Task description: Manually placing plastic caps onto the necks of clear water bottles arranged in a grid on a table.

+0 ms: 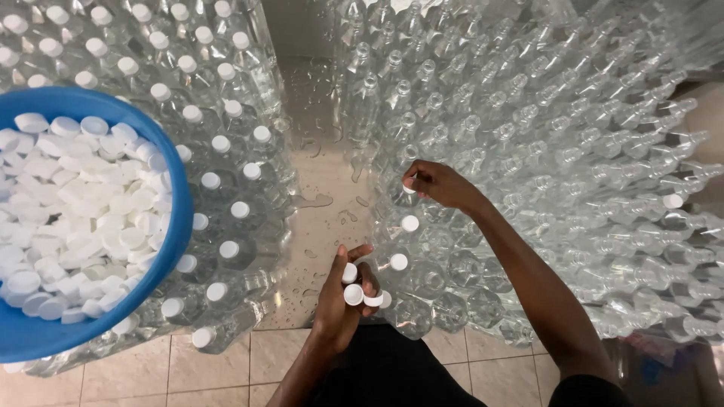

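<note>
Left hand [343, 290]: near, cupping spare white caps [354, 294], ready supply.
Right hand [437, 183]: pinching cap [408, 189] onto open bottle [403, 197].
Blue basin [177, 226]: left, cap stock.

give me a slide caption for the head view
Right hand sets a white cap on an open clear bottle; left hand holds spare caps beside a blue basin.
</note>
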